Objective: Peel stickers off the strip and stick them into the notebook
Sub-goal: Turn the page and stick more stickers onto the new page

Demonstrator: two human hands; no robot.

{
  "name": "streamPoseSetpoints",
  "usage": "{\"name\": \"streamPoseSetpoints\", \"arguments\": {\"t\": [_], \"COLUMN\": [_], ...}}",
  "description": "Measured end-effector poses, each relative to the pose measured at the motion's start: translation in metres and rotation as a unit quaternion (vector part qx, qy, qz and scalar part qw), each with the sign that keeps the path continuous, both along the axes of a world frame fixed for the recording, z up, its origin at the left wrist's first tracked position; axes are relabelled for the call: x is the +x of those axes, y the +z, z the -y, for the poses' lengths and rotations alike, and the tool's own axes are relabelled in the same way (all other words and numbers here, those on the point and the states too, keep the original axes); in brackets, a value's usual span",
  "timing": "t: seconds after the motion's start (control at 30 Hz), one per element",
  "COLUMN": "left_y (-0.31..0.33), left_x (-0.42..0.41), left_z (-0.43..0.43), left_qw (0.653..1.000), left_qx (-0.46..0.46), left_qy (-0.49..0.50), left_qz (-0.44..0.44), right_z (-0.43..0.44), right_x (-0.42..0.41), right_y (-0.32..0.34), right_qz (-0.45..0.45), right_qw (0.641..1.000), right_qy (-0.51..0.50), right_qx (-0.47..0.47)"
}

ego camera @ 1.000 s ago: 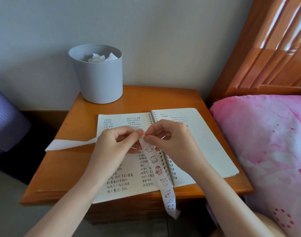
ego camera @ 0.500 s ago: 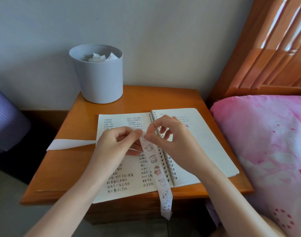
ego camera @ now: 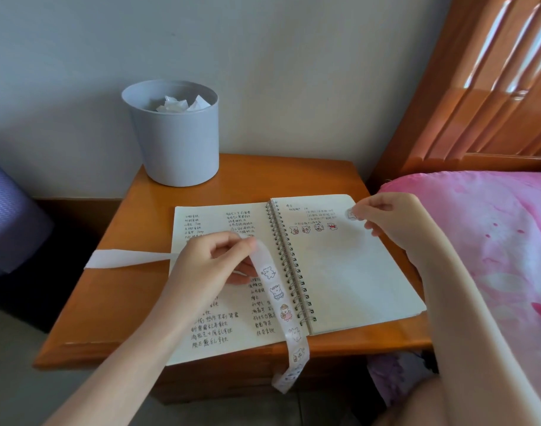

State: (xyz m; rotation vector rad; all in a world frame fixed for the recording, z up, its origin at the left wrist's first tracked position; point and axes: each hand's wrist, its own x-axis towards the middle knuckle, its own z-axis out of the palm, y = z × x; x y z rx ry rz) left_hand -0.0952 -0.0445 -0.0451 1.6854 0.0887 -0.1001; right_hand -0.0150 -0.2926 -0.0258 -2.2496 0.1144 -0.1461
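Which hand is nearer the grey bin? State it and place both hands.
Left. The left hand holds the sticker strip over the left page, in front of the grey bin; the right hand pinches a sticker by the outer edge of the right page.

soft daylight | glare on headboard (ego camera: 493, 72) | sharp | wide-angle edge bend

A home bedroom: wooden nightstand (ego camera: 134, 290) beside pink-sheeted bed (ego camera: 493, 241) with headboard (ego camera: 478, 87).

- right hand (ego camera: 386, 219) gone from strip (ego camera: 275, 290) to upper outer corner of notebook (ego camera: 340, 272) right page;
- peeled sticker (ego camera: 351, 214) now pinched in its fingers (ego camera: 367, 207);
- left hand (ego camera: 211, 265) now alone on strip
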Motion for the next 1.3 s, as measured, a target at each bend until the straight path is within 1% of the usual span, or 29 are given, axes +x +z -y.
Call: {"name": "streamPoseSetpoints", "arguments": {"t": [0.13, 0.33, 0.83, 1.3], "left_y": [0.0, -0.001, -0.003, -0.005], "left_x": [-0.001, -0.001, 0.0, 0.002], "left_z": [0.0, 0.0, 0.0, -0.001], "left_qw": [1.0, 1.0, 1.0, 1.0], "left_qx": [0.006, 0.005, 0.013, 0.02], "left_qy": [-0.003, -0.003, -0.005, -0.008], "left_qz": [0.0, 0.001, 0.003, 0.005], "right_z": [-0.001, -0.001, 0.001, 0.001], "right_x": [0.004, 0.007, 0.013, 0.015], "right_y": [-0.009, -0.015, -0.023, -0.026], "right_qz": [-0.004, -0.01, 0.013, 0.019], "right_qw": [1.0, 1.0, 0.999, 0.998], "right_qy": [0.012, 0.004, 0.018, 0.016], "right_qx": [-0.017, -0.023, -0.046, -0.049]}}
